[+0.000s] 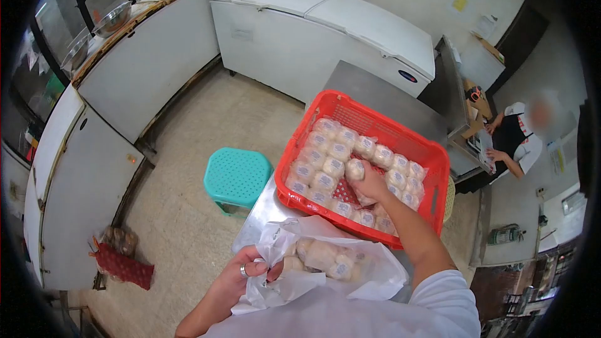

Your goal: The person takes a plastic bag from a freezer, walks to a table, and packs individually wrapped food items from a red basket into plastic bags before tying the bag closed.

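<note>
A red plastic basket (294,194) stands on a steel table and holds several round white wrapped packs (323,181) in rows. My right hand (368,183) reaches into its middle, fingers closed round a wrapped pack (355,169). Red perforated basket floor shows beside that hand. Nearer to me lies a white plastic bag (375,267), its mouth open, with several similar wrapped packs (325,256) inside. My left hand (250,270), with a ring on one finger, is closed on the bag's left edge.
A teal stool (238,176) stands left of the steel table (400,97). Behind is a white chest freezer (300,37); white counters line the left. A red net sack (125,267) lies on the floor. At the right, a person in a black apron (514,134) stands by a shelf.
</note>
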A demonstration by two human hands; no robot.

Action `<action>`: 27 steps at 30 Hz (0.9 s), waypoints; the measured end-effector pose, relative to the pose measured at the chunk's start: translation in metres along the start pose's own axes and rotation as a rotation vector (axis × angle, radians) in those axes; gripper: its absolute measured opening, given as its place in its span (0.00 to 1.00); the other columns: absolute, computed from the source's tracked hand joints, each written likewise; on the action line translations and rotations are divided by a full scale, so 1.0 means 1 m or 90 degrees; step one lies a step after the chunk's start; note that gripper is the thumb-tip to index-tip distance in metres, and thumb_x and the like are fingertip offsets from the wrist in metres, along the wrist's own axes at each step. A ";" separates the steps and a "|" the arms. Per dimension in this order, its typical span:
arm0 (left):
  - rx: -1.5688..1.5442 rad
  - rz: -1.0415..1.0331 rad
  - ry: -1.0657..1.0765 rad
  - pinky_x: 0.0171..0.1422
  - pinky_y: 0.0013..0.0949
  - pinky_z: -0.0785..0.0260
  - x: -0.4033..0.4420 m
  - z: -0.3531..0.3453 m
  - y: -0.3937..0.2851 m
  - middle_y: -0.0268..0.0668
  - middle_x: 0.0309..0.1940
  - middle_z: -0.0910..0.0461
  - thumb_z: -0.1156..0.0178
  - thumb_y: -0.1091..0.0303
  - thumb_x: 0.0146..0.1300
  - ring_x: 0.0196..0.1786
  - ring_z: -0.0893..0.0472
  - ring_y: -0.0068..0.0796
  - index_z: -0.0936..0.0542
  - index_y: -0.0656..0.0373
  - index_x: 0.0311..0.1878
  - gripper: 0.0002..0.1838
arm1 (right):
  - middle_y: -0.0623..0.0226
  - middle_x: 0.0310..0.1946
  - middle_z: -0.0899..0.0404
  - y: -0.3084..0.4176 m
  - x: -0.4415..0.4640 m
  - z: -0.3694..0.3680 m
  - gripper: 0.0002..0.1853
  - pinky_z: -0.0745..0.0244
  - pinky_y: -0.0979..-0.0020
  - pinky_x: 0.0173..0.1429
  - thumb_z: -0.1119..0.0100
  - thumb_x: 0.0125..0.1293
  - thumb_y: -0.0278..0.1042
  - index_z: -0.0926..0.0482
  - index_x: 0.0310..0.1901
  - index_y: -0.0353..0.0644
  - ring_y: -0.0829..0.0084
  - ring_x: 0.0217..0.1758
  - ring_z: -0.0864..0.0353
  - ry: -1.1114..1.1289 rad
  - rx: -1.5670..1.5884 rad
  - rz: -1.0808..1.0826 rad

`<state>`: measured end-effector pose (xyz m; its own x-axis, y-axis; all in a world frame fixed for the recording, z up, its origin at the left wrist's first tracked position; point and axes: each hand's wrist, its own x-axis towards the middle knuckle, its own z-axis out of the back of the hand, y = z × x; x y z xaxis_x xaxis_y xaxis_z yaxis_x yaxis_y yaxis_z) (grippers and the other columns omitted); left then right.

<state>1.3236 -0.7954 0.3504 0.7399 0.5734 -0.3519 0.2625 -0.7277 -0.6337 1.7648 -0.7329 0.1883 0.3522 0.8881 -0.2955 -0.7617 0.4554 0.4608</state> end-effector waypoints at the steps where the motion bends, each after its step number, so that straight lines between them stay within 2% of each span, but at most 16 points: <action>1: 0.004 0.004 0.000 0.37 0.27 0.38 -0.001 -0.004 -0.002 0.31 0.28 0.28 0.27 0.46 0.54 0.31 0.30 0.22 0.21 0.59 0.53 0.31 | 0.46 0.61 0.20 -0.026 0.019 -0.005 0.44 0.21 0.51 0.62 0.29 0.60 0.49 0.39 0.75 0.46 0.49 0.56 0.14 0.013 0.097 0.016; 3: 0.029 -0.022 0.061 0.39 0.26 0.38 0.002 0.001 0.000 0.30 0.30 0.26 0.29 0.45 0.58 0.34 0.27 0.21 0.19 0.59 0.50 0.28 | 0.50 0.62 0.21 -0.049 0.027 -0.001 0.43 0.19 0.52 0.60 0.28 0.60 0.45 0.37 0.74 0.45 0.53 0.55 0.14 0.043 0.315 -0.001; 5: 0.057 -0.038 0.109 0.39 0.25 0.37 0.001 0.004 0.001 0.30 0.30 0.25 0.29 0.44 0.59 0.35 0.26 0.21 0.19 0.60 0.50 0.28 | 0.54 0.63 0.22 -0.018 -0.008 0.045 0.42 0.17 0.53 0.58 0.27 0.59 0.41 0.35 0.74 0.44 0.58 0.54 0.14 0.081 0.562 -0.075; 7: 0.084 -0.036 0.144 0.39 0.25 0.37 0.000 0.001 -0.001 0.31 0.31 0.25 0.29 0.42 0.58 0.36 0.26 0.21 0.20 0.61 0.52 0.32 | 0.55 0.60 0.21 0.013 -0.056 0.078 0.43 0.14 0.53 0.56 0.26 0.59 0.39 0.36 0.74 0.45 0.58 0.56 0.14 0.123 0.822 -0.082; 10: 0.065 -0.042 0.173 0.38 0.26 0.37 -0.001 -0.003 0.000 0.31 0.30 0.25 0.28 0.38 0.55 0.34 0.27 0.22 0.22 0.63 0.57 0.39 | 0.54 0.60 0.21 0.065 -0.148 0.098 0.46 0.13 0.52 0.56 0.24 0.56 0.37 0.38 0.75 0.45 0.58 0.56 0.14 0.118 0.934 0.160; 11: 0.042 -0.038 0.161 0.37 0.26 0.37 -0.002 -0.007 0.000 0.31 0.30 0.26 0.28 0.38 0.54 0.33 0.28 0.21 0.23 0.64 0.59 0.41 | 0.54 0.61 0.22 0.089 -0.183 0.092 0.49 0.14 0.52 0.57 0.21 0.53 0.35 0.39 0.75 0.44 0.56 0.58 0.15 0.079 0.942 0.199; 12: 0.020 -0.035 0.150 0.37 0.25 0.37 -0.004 -0.013 -0.002 0.32 0.30 0.27 0.28 0.37 0.54 0.32 0.28 0.21 0.24 0.65 0.60 0.42 | 0.55 0.65 0.24 0.107 -0.210 0.085 0.55 0.18 0.51 0.65 0.18 0.47 0.31 0.40 0.76 0.43 0.57 0.63 0.18 0.107 0.973 0.212; 13: 0.000 -0.034 0.140 0.36 0.25 0.36 -0.005 -0.016 -0.002 0.32 0.30 0.27 0.28 0.36 0.53 0.32 0.29 0.21 0.25 0.66 0.61 0.44 | 0.56 0.69 0.29 0.110 -0.225 0.059 0.58 0.28 0.53 0.74 0.16 0.44 0.29 0.42 0.78 0.42 0.60 0.71 0.26 0.111 0.958 0.241; 14: -0.034 -0.032 0.146 0.36 0.25 0.36 -0.007 -0.016 -0.002 0.31 0.30 0.28 0.28 0.37 0.54 0.31 0.30 0.21 0.26 0.66 0.62 0.45 | 0.58 0.72 0.32 0.111 -0.237 0.036 0.60 0.36 0.56 0.78 0.16 0.45 0.29 0.44 0.79 0.43 0.63 0.76 0.33 0.067 0.788 0.285; 15: -0.068 -0.032 0.153 0.35 0.24 0.36 -0.008 -0.014 -0.001 0.31 0.30 0.28 0.28 0.37 0.54 0.30 0.30 0.20 0.27 0.67 0.64 0.46 | 0.58 0.73 0.34 0.126 -0.251 0.022 0.59 0.36 0.58 0.77 0.16 0.46 0.30 0.43 0.79 0.42 0.65 0.76 0.35 -0.006 0.594 0.401; 16: -0.103 -0.030 0.158 0.34 0.24 0.36 -0.010 -0.012 -0.001 0.31 0.30 0.29 0.28 0.38 0.55 0.29 0.31 0.20 0.28 0.68 0.65 0.47 | 0.53 0.73 0.35 0.139 -0.256 0.013 0.55 0.37 0.58 0.78 0.18 0.49 0.32 0.41 0.78 0.43 0.60 0.77 0.35 0.031 0.479 0.421; 17: -0.120 -0.036 0.176 0.34 0.23 0.35 -0.012 -0.012 -0.002 0.31 0.31 0.29 0.29 0.38 0.55 0.28 0.31 0.19 0.30 0.69 0.66 0.48 | 0.46 0.73 0.36 0.142 -0.257 0.004 0.51 0.38 0.55 0.78 0.20 0.53 0.38 0.39 0.77 0.43 0.51 0.76 0.33 0.109 0.303 0.349; 19: -0.155 -0.046 0.209 0.33 0.22 0.35 -0.015 -0.011 -0.006 0.31 0.31 0.29 0.29 0.39 0.56 0.27 0.31 0.18 0.33 0.70 0.69 0.50 | 0.44 0.71 0.34 0.137 -0.258 -0.015 0.49 0.36 0.54 0.77 0.24 0.57 0.45 0.39 0.77 0.44 0.46 0.73 0.31 0.047 -0.058 0.377; 22: -0.134 -0.039 0.203 0.31 0.21 0.36 -0.015 -0.007 -0.007 0.31 0.30 0.29 0.30 0.41 0.58 0.26 0.32 0.17 0.35 0.71 0.71 0.49 | 0.47 0.69 0.32 0.122 -0.278 -0.016 0.48 0.34 0.54 0.74 0.26 0.57 0.49 0.38 0.76 0.44 0.48 0.70 0.29 0.085 -0.190 0.299; 25: -0.279 -0.032 0.240 0.30 0.22 0.36 -0.006 0.010 0.002 0.30 0.28 0.29 0.30 0.44 0.59 0.25 0.32 0.17 0.34 0.72 0.70 0.47 | 0.47 0.68 0.31 0.097 -0.297 0.030 0.48 0.36 0.54 0.76 0.27 0.56 0.50 0.37 0.76 0.44 0.46 0.73 0.32 0.136 -0.168 0.213; 27: -0.224 -0.020 0.222 0.29 0.23 0.37 -0.009 0.016 0.001 0.29 0.25 0.31 0.31 0.44 0.59 0.24 0.33 0.17 0.33 0.73 0.69 0.47 | 0.49 0.59 0.23 0.089 -0.307 0.055 0.44 0.30 0.53 0.70 0.26 0.56 0.49 0.32 0.72 0.42 0.49 0.66 0.24 0.204 -0.239 0.184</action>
<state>1.3074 -0.7951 0.3423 0.8760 0.4800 -0.0464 0.4362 -0.8297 -0.3484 1.6189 -0.9619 0.3659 -0.0375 0.8831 -0.4677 -0.9641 0.0911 0.2493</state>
